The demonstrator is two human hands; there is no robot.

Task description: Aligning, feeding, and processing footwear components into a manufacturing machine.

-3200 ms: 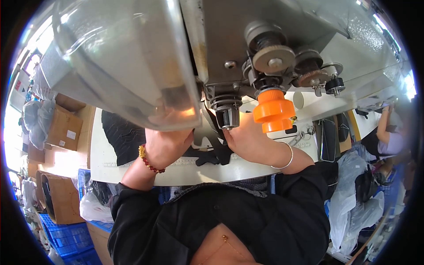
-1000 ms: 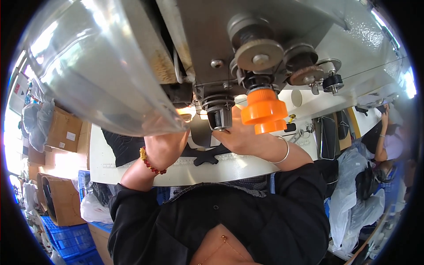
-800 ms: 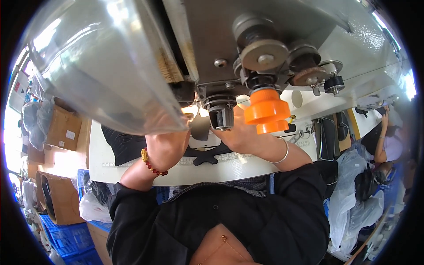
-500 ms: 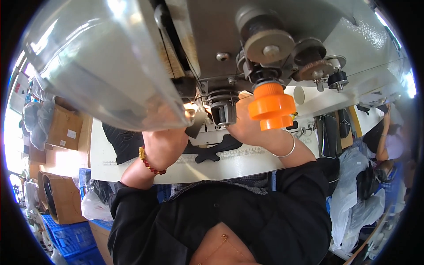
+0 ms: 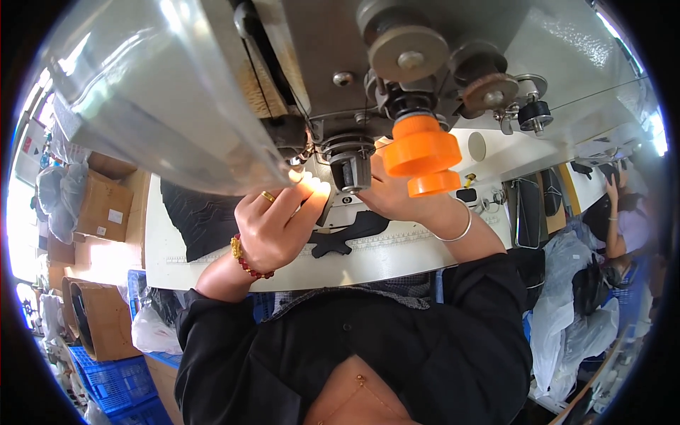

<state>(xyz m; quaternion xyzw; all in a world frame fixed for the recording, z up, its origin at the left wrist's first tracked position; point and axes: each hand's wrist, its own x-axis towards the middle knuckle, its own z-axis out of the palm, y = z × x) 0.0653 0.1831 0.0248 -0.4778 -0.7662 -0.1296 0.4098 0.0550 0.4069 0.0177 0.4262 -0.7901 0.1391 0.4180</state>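
My left hand [image 5: 273, 227], with a ring and a beaded bracelet, reaches under the sewing machine [image 5: 322, 64]. Its fingers are drawn together, their tips glaring in the lamp light beside the needle area; what they pinch, if anything, I cannot make out. My right hand [image 5: 397, 195] lies right of the dark thread tensioner [image 5: 350, 170], its fingers largely hidden by machine parts. A narrow black fabric piece [image 5: 354, 232] with a forked end lies on the table between my hands. Left of my left hand is a pile of black fabric pieces [image 5: 202, 223].
An orange plastic knob [image 5: 425, 152] and a clear shield [image 5: 170, 106] jut from the machine above my hands. A ruler strip [image 5: 404, 243] runs along the white table [image 5: 340, 275]. Cardboard boxes [image 5: 106, 319] and blue crates [image 5: 113, 379] stand left; plastic bags [image 5: 556, 304] and another person [image 5: 623, 227] are right.
My left hand has come out from behind the clear shield, its fingers now showing near the lamp. The fabric's left part is more covered by that hand. My right hand has barely shifted.
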